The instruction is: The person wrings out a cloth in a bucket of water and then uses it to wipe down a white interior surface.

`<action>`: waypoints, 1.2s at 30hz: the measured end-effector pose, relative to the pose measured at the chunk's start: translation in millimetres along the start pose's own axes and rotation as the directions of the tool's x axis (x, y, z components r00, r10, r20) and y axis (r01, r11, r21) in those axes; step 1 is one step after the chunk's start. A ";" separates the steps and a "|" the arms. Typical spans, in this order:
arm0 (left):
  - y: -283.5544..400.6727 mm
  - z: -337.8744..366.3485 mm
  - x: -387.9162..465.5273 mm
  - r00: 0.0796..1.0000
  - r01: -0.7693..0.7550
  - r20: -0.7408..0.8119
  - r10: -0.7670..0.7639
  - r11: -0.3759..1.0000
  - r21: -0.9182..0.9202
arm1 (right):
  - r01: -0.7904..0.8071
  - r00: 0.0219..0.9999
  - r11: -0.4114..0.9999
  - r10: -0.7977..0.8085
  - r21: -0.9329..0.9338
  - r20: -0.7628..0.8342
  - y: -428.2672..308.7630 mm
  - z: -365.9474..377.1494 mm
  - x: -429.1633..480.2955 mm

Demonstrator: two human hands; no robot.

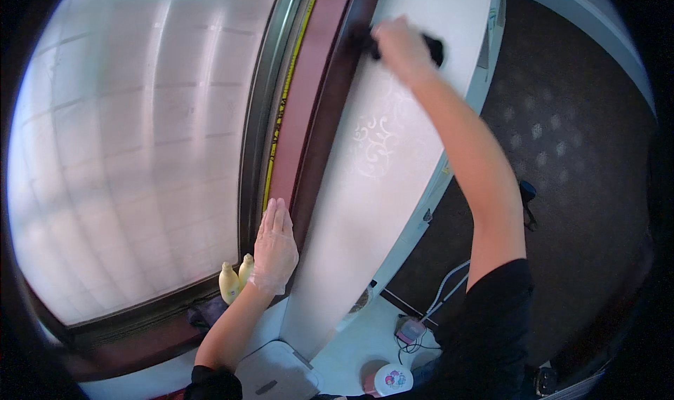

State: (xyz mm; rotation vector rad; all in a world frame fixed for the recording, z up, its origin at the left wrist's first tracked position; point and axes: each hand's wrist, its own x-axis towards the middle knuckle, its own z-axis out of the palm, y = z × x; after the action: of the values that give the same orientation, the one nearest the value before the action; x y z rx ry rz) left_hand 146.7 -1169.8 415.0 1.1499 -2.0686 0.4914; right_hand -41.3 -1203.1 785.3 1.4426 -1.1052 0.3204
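Note:
My right hand (403, 45), blurred, is at the top, gripping a black cloth (435, 51) against the pale patterned wall (389, 137) below the dark window frame. My left hand (276, 252), in a clear plastic glove, lies flat with its fingers together on the reddish-brown window sill (303, 116). Nothing shows in it. Its fingertips are beside a yellow-and-black strip (287, 79) that runs along the window track. Two pale yellow bottles (229, 282) stand just left of the left wrist.
A large frosted window (142, 137) fills the left side. Below are a grey lidded bin (276, 371), a small container with a decorated white lid (394, 380) and a pinkish device (410, 330) with a hose and cord. Dark cloth (206, 313) lies by the bottles.

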 end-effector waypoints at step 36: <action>10.4 2.9 -110.1 0.996 0.060 0.076 -0.053 0.994 -0.095 | 0.011 0.986 0.982 -0.042 0.190 0.160 -187.4 46.0 -215.8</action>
State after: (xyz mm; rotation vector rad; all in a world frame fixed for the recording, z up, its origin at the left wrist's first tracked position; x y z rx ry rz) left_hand 175.7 -1102.5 332.2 1.1815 -2.0917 0.3221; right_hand -26.1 -1186.1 496.7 1.6737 -1.2119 0.2986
